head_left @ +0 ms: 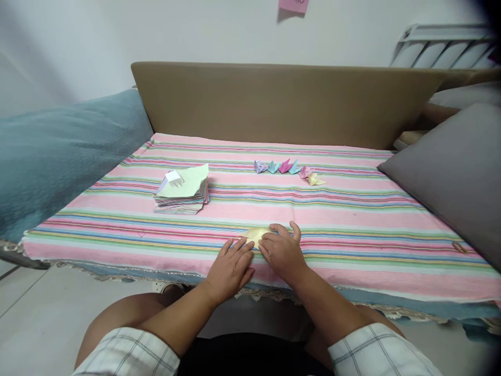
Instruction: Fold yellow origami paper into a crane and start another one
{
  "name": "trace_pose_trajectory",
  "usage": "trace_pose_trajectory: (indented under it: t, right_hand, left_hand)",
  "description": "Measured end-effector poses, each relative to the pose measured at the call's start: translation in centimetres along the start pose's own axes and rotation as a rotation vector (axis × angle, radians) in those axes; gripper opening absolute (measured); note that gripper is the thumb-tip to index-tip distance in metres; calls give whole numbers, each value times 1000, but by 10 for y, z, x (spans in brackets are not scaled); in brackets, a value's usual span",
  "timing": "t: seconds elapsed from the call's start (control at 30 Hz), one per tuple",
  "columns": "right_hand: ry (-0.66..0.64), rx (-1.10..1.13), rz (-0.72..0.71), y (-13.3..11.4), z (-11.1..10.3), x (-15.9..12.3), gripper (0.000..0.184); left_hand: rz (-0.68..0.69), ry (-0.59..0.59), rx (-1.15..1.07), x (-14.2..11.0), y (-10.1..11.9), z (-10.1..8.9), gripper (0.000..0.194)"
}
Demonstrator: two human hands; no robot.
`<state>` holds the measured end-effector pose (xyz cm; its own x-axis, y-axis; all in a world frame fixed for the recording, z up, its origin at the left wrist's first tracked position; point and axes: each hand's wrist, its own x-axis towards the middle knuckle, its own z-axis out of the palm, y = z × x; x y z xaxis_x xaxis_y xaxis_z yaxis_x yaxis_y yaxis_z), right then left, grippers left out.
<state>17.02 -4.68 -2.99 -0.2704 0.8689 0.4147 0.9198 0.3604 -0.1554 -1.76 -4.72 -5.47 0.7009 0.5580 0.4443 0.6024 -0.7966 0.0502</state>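
Observation:
A folded piece of pale yellow paper (256, 235) lies on the striped cloth close to the bed's front edge. My left hand (231, 267) rests at the near left side of the paper, its fingers stretched out and their tips touching it. From the right, my right hand (284, 253) grips the paper's edge with thumb and forefinger, while its other fingers stick up and apart. Part of the paper is covered by my fingertips. Beyond my hands stands a row of folded paper cranes (285, 166) in purple, blue, pink and yellow.
A stack of coloured paper sheets (182, 203) sits to the left, a small white plug-like block (174, 178) on top. A brown board (274, 104) closes off the back. Grey cushion (457, 167) at right, blue padded cover (70, 151) at left. A small brown item (459, 247) lies far right.

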Motion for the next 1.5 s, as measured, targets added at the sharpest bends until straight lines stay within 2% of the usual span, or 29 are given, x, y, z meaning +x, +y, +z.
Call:
trace_pose_trajectory:
  t: [0.17,0.47,0.7,0.93,1.13,1.5]
  right_hand:
    - [0,12,-8,1,1,-1,16]
    - [2,8,-10,3,1,-2,18]
    - [3,-2,-11,3,0,-1,17]
    - [-11,-16,-8,4,1,-1,18]
    - [26,17,-8,6,4,-3,18]
    - [26,-7,-16,7,7,-3,18]
  left_hand:
    - [-55,-25,3,-3,-7,-3,29]
    - [-64,11,2,-3,-18,-4,55]
    - [-73,-25,25,-1,-18,-5,57]
    - [-137,4,34,-2,-17,-5,58]
    - [-171,-4,50,-1,-18,-6,60]
    - [-219,29,57,-4,-28,-5,80]
